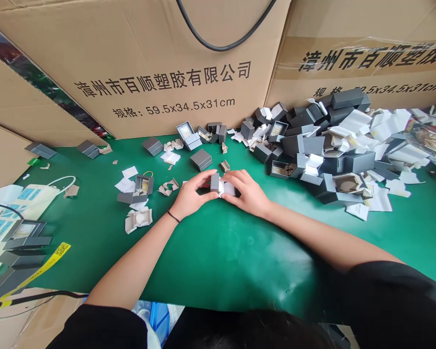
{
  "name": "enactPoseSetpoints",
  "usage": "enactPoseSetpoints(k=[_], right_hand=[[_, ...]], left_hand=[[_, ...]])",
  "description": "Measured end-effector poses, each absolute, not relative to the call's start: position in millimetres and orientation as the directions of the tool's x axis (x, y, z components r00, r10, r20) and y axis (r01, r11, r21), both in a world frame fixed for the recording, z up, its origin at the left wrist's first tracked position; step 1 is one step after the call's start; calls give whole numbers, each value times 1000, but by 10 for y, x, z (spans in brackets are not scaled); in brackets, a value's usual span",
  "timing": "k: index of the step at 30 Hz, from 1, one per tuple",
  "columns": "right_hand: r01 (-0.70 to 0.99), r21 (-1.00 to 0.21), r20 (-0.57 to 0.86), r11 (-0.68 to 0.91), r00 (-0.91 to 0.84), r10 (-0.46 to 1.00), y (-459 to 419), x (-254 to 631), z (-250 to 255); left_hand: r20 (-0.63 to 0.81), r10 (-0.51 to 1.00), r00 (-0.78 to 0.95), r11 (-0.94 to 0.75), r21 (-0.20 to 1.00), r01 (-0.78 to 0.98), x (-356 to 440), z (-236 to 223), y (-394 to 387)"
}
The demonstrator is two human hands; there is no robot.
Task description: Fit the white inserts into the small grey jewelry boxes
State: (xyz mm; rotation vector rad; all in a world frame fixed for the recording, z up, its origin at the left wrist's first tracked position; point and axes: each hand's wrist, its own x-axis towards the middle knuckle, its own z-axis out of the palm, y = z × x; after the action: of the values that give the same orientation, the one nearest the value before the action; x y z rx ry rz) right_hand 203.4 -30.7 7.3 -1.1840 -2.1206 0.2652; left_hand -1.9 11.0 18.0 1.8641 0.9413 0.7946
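Between my two hands, just above the green tabletop point(218, 252), is a small dark grey box point(215, 182) with its white lining showing. My left hand point(193, 193) grips the box's left side, thumb toward me and fingers behind it. On the right, my right hand point(247, 194) is closed around the other side, with thumb and fingertips at the pale inner part. My fingers hide some of the box. Beyond them lie a closed grey box point(201, 160) and a scrap of torn cardboard point(225, 166).
A heap of grey boxes point(314, 145) and white paper spreads over the right side. Large cartons point(181, 53) stand along the back. At left are a white power strip point(29, 198), a yellow tape strip point(51, 261) and an open grey box point(141, 186) among cardboard scraps.
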Motion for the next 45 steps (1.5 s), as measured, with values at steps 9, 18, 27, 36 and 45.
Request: enactPoseSetpoints(k=[9,18,27,36,45], right_hand=[[568,-584,460,580,-357,813,-207,2025,17],[488,-527,528,696,-454,718,-89,2122,12],[549,-347,388,761,-654,649,-3,2150,200],[611,-19,192,791,-774,603,-44,2099,419],[464,215,164,859,-885,437,-64,2053,474]], left_hand=[[145,850,506,-345,880,328,-29,155,104],[134,847,515,-342,878,335,-59,136,119],[127,818,560,-386,844,373,-77,131,158],[117,813,570,-382,847,370,-83,149,162],[48,803,595,-272,917,293,-92,140,222]])
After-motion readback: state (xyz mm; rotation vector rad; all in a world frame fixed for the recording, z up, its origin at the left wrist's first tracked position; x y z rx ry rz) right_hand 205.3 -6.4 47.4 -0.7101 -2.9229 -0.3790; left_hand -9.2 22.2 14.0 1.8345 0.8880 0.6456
